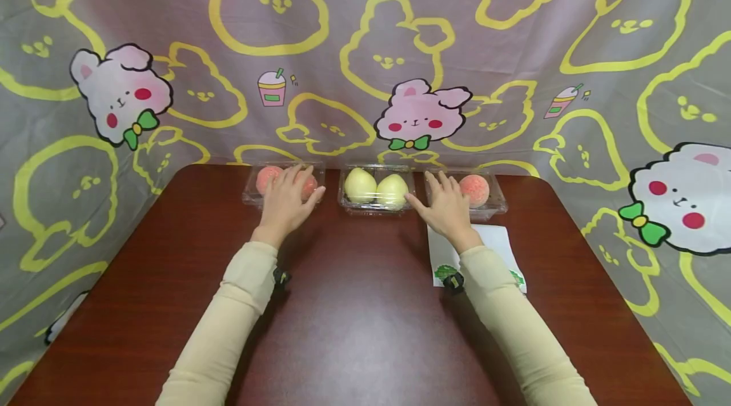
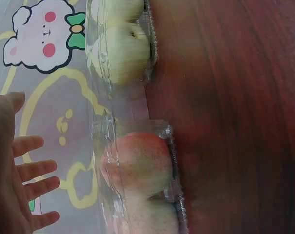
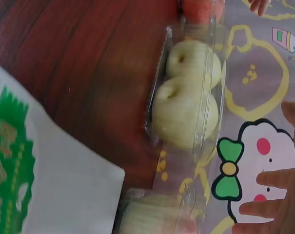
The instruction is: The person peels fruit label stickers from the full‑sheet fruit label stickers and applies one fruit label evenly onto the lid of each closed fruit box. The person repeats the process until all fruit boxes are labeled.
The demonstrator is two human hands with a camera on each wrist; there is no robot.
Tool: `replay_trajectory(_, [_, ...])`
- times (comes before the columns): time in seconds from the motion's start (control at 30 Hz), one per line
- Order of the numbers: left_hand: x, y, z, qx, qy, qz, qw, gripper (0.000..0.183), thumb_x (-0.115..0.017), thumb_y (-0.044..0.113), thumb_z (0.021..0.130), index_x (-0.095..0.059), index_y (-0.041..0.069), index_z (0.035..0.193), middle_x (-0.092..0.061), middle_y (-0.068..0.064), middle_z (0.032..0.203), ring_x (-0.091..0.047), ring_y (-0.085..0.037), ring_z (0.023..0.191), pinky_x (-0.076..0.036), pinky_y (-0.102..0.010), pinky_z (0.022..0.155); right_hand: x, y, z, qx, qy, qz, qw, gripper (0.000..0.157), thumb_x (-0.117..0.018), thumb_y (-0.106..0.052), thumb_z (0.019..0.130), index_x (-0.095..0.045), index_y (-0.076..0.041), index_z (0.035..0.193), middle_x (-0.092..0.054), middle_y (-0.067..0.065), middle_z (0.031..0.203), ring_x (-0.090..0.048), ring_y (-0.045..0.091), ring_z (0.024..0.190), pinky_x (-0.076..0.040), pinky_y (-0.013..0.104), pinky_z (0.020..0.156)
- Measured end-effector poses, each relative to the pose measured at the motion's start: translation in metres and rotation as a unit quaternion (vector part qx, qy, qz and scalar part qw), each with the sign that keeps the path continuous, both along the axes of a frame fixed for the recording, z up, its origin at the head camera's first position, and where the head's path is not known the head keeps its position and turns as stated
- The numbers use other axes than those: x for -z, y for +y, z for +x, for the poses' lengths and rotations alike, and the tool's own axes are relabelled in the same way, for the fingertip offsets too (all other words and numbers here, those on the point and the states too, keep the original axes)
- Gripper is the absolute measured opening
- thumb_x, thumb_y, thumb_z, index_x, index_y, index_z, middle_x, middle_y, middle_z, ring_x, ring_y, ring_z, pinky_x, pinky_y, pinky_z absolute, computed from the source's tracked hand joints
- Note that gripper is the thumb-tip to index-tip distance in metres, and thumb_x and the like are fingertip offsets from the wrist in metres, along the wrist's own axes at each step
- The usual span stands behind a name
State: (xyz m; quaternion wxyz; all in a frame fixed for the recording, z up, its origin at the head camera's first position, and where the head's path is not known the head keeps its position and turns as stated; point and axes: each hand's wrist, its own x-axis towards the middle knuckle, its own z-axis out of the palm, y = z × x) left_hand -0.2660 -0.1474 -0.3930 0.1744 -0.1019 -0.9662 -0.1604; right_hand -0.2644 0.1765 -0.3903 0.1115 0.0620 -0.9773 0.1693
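Note:
Three clear plastic boxes of fruit stand in a row at the table's far edge. My left hand [image 1: 285,203] hovers over the left box [image 1: 250,198], fingers spread; it holds two pinkish-red peaches [image 1: 266,177], one partly hidden by the hand. The middle box [image 1: 371,206] has two pale yellow pear-like fruits [image 3: 185,114] side by side. Over the left part of the right box [image 1: 498,203] is my right hand [image 1: 448,209], its fingers extended and its thumb toward the middle box. A pinkish peach [image 1: 475,191] shows beside that hand. Both wrist views show outstretched fingers with nothing between them.
A white paper bag [image 1: 502,244] with green print lies flat before the right box, partly under the right forearm. The dark red wooden table [image 1: 354,304] stretches toward me. A patterned cloth [image 1: 337,32] hangs right behind the boxes and along both sides.

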Motion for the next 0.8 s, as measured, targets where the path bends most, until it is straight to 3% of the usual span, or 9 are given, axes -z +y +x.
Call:
replay_trajectory(0.2, [0.004, -0.009, 0.004, -0.006, 0.033, 0.029, 0.9990, 0.049, -0.056, 0.037, 0.095, -0.054, 0.008, 0.134, -0.054, -0.018, 0.140, -0.047, -0.036, 0.133, -0.034, -0.057, 0.112, 0.004, -0.010, 0.004, -0.019, 0.024, -0.024, 0.999, 0.069, -0.052, -0.054, 0.092, -0.045, -0.005, 0.140, -0.046, 0.024, 0.143, -0.043, 0.042, 0.133, -0.037, 0.063, 0.105])
replay_trajectory(0.43, [0.010, -0.017, 0.007, -0.020, 0.044, 0.073, 0.9961, 0.043, -0.058, 0.030, 0.095, -0.057, 0.006, 0.131, -0.058, -0.021, 0.134, -0.052, -0.040, 0.126, -0.037, -0.058, 0.109, 0.011, -0.023, 0.008, -0.046, 0.047, -0.052, 0.996, 0.056, -0.053, -0.044, 0.096, -0.055, 0.001, 0.129, -0.060, 0.025, 0.122, -0.056, 0.041, 0.115, -0.046, 0.054, 0.098])
replay_trajectory(0.63, [0.015, -0.024, 0.010, -0.044, 0.057, 0.110, 0.9913, 0.037, -0.057, 0.025, 0.095, -0.061, 0.003, 0.125, -0.061, -0.020, 0.128, -0.055, -0.038, 0.123, -0.043, -0.055, 0.103, 0.013, -0.034, 0.013, -0.059, 0.032, -0.068, 0.995, 0.052, -0.053, -0.039, 0.097, -0.057, 0.003, 0.126, -0.063, 0.023, 0.114, -0.056, 0.042, 0.113, -0.041, 0.055, 0.105])
replay_trajectory(0.8, [0.017, -0.031, 0.013, -0.064, 0.057, 0.173, 0.9811, 0.033, -0.056, 0.021, 0.096, -0.063, 0.001, 0.122, -0.062, -0.020, 0.125, -0.054, -0.039, 0.123, -0.042, -0.054, 0.106, 0.015, -0.045, 0.019, -0.054, 0.009, -0.081, 0.995, 0.049, -0.053, -0.039, 0.096, -0.057, 0.001, 0.125, -0.061, 0.023, 0.120, -0.055, 0.040, 0.117, -0.046, 0.052, 0.099])
